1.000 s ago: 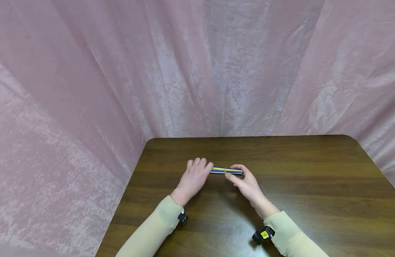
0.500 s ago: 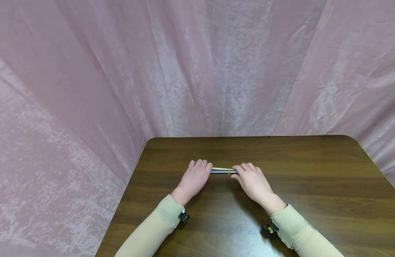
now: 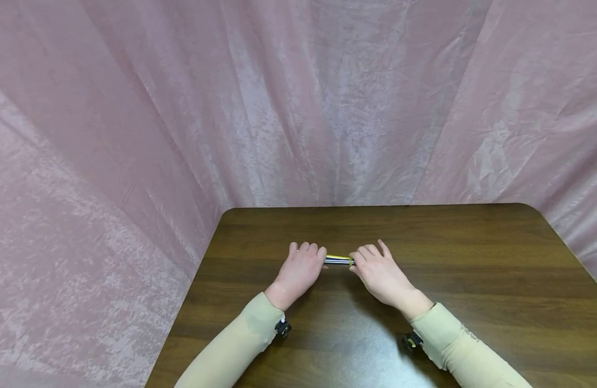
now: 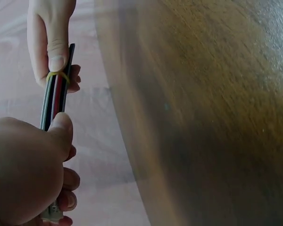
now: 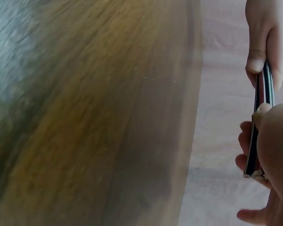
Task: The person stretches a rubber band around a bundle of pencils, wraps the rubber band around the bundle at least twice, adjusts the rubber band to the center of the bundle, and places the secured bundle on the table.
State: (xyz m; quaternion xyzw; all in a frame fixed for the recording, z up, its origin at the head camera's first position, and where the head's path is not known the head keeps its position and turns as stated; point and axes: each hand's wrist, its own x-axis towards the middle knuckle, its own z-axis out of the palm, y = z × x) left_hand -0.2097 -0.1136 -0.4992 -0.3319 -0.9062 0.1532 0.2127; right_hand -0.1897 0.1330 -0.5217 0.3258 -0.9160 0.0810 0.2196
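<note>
A bundle of thin pencil-like sticks (image 3: 338, 261), with black, red, green, white and yellow sides, is held level above the table. A yellow rubber band (image 4: 59, 75) wraps round it near my right hand. My left hand (image 3: 300, 269) grips the left part, its thumb along the sticks in the left wrist view. On the other part, my right hand (image 3: 378, 275) pinches the bundle beside the band, with one finger sticking out. The right wrist view shows the blunt stick ends (image 5: 254, 175) past my right fingers. Both hands cover much of the bundle.
A brown wooden table (image 3: 473, 302) with rounded far corners lies under the hands. Pink curtains (image 3: 327, 108) hang behind it and at its sides. A small black camera sits on the left wrist (image 3: 282, 327) and another on the right wrist (image 3: 412, 340).
My right hand has turned from a sideways hold to a grip from above on the bundle's right end. The bundle, band and left hand have shifted slightly right.
</note>
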